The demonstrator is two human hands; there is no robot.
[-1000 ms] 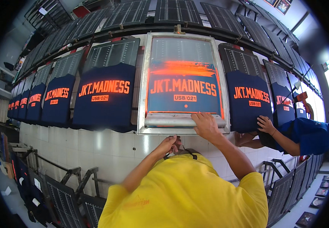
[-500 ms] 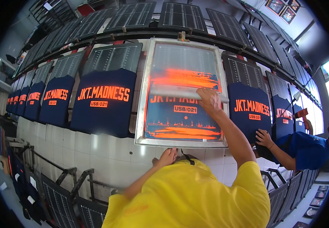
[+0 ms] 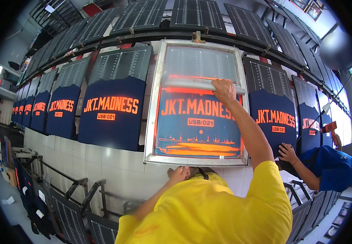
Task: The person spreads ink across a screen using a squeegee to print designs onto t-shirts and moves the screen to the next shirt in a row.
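My right hand (image 3: 224, 92) is closed around the right part of a long grey squeegee (image 3: 200, 84), which lies across the mesh of a metal-framed printing screen (image 3: 149, 97). Bright orange ink (image 3: 180, 90) shows along the squeegee, and more orange ink (image 3: 200, 147) streaks the near end of the mesh. Between them, orange block lettering shows on the dark blue stencil area. Close to my body, just below the screen's near edge, my left hand (image 3: 180, 174) has its fingers curled in; what they hold, if anything, is hidden.
A navy T-shirt with orange print (image 3: 111, 132) lies on a black platen to the left, with several more in a row beyond. Another printed shirt (image 3: 273, 103) is on the right. There a co-worker in blue (image 3: 326, 168) touches its edge and holds an orange tool (image 3: 329, 127).
My right hand has pushed the squeegee away from me, toward the far end of the screen. The upper lettering behind it is now uncovered. My left hand stays near my body.
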